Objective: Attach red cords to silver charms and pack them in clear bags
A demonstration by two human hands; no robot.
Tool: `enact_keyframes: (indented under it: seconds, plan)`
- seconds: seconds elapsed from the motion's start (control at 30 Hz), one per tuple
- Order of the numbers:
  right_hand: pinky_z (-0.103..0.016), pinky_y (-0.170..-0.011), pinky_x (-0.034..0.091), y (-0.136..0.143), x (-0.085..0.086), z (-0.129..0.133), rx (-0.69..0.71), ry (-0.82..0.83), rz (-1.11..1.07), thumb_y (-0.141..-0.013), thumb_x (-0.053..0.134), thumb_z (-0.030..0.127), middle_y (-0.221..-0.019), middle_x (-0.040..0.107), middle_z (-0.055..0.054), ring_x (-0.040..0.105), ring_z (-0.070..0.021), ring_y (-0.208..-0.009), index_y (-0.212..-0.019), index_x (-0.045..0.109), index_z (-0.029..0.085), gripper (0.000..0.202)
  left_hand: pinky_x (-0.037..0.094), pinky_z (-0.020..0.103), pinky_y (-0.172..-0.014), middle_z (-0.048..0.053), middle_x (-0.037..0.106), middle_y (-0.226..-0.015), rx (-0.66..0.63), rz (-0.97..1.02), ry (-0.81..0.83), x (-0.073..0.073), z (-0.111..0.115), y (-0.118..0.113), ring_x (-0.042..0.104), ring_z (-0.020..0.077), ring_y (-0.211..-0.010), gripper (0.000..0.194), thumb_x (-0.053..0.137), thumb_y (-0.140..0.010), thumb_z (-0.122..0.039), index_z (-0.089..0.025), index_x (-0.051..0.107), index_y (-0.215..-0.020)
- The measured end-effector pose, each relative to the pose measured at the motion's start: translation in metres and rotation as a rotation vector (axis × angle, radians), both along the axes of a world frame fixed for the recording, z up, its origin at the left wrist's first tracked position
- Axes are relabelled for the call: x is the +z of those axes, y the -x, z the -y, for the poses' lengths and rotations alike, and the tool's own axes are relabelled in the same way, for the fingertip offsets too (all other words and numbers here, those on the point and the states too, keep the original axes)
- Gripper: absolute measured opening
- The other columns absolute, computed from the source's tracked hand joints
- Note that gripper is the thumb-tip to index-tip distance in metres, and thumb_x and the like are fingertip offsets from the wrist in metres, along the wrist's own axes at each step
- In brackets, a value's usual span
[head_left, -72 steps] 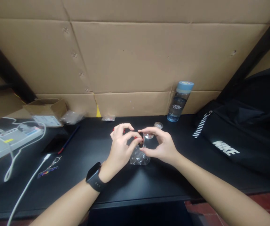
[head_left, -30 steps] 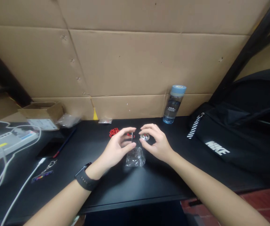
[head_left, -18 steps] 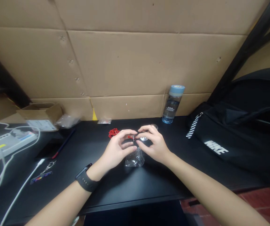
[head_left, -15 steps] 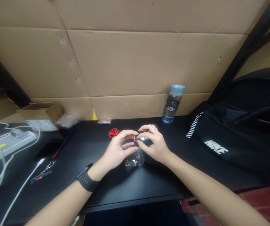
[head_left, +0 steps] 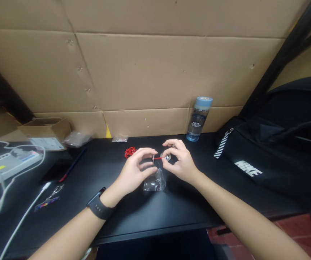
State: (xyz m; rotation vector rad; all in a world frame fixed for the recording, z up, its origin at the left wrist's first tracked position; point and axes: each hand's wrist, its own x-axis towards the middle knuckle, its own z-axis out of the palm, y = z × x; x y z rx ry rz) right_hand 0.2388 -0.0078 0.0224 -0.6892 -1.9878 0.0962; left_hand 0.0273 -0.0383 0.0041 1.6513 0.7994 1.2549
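My left hand is closed around a small, thin disc-like piece, seen nearly edge-on; its exact kind is unclear. From it a short stretch of red cord runs across to my right hand, whose thumb and forefinger pinch its end. A bundle of red cord lies just beyond my left fingers. Behind the right fingertips shows a shiny round piece, partly hidden. Below both hands a clear plastic bag rests on the black table.
A water bottle stands by the cardboard wall. On the right sits a black bag. To the left are an open carton, a power strip, a white cable and a keychain.
My right hand has moved right, away from the left, drawing out a longer stretch of red cord between them. My left hand has barely shifted.
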Motion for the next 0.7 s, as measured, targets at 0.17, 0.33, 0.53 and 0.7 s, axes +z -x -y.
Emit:
enact_keyframes:
  seconds: [0.17,0.33,0.53,0.7]
  plan:
    - [-0.042,-0.09,0.051,-0.002,0.001,-0.001,-0.003,0.003,-0.001,-0.078,0.07,0.012,-0.111,0.065,-0.008,0.06,-0.025,-0.102,-0.08,0.068,0.022,0.01,0.057,0.044,-0.103,0.009,0.059,-0.134,0.029,-0.092,-0.104,-0.002,-0.001,0.0,0.061,0.0266,-0.124,0.039,0.076,-0.085,-0.018,-0.027,0.065,-0.12]
    - [-0.038,-0.084,0.052,-0.016,0.006,-0.011,-0.011,0.029,-0.02,-0.08,0.069,0.014,-0.1,0.068,-0.006,0.064,-0.0222,-0.093,-0.08,0.067,0.021,0.008,0.048,0.048,-0.112,0.01,0.056,-0.143,0.121,-0.252,-0.227,-0.003,-0.004,0.005,0.059,0.028,-0.13,0.046,0.074,-0.088,-0.025,-0.029,0.06,-0.132]
    - [-0.038,-0.081,0.051,-0.051,0.003,-0.043,-0.137,0.041,0.045,-0.079,0.071,0.013,-0.091,0.07,-0.005,0.063,-0.0217,-0.086,-0.076,0.067,0.021,0.009,0.05,0.041,-0.103,0.007,0.062,-0.134,0.257,-0.415,-0.306,0.003,-0.012,0.02,0.059,0.0255,-0.126,0.029,0.066,-0.092,-0.024,-0.027,0.064,-0.12]
    - [-0.041,-0.085,0.051,-0.038,-0.008,-0.046,-0.122,0.028,0.083,-0.084,0.068,0.015,-0.097,0.068,-0.006,0.062,-0.0235,-0.091,-0.08,0.066,0.021,0.008,0.044,0.045,-0.107,0.005,0.069,-0.128,0.303,-0.569,-0.392,0.005,-0.019,0.022,0.062,0.0248,-0.123,0.021,0.059,-0.099,-0.026,-0.028,0.068,-0.118]
